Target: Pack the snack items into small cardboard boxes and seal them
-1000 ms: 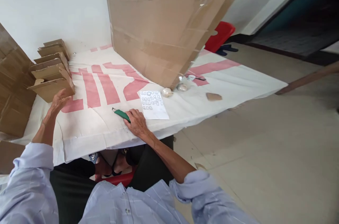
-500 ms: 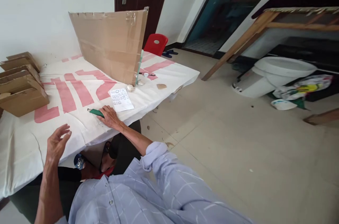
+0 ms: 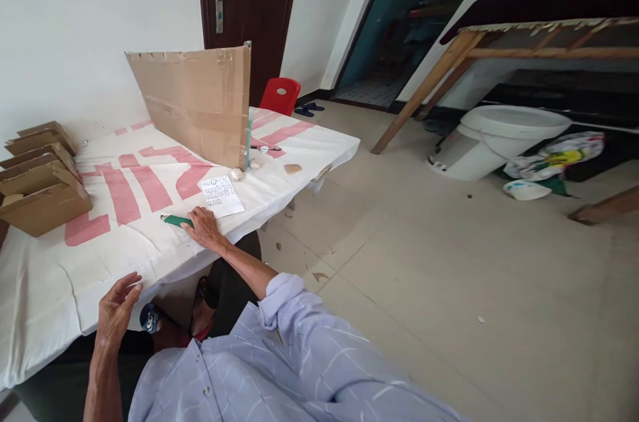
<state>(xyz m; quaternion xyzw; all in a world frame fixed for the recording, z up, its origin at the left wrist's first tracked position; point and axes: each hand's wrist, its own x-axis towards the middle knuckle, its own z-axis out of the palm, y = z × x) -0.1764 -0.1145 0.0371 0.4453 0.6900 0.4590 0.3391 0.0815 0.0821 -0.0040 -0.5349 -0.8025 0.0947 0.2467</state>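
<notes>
As the right hand [image 3: 204, 227] clasped the knife [image 3: 173, 219], the left hand [image 3: 116, 309], fingers parted, hung by the seven-o'clock counter edge [image 3: 174, 265].

This looks like a room in a home, used for handiwork. The homely signs are a plain white wall [image 3: 90, 9], a brown door [image 3: 254, 9] with a lever handle, and slippers [image 3: 303, 112] on the tiled floor [image 3: 399, 262]. A red chair [image 3: 272, 102] stands at the far edge of the cloth-covered table [image 3: 50, 282], towards its right corner, and a white bucket [image 3: 474, 150] sits by a wooden stand [image 3: 429, 90]. Handiwork shows in the cardboard boxes [image 3: 50, 206] at the table's left end and a big cardboard sheet [image 3: 200, 102] standing on it.
</notes>
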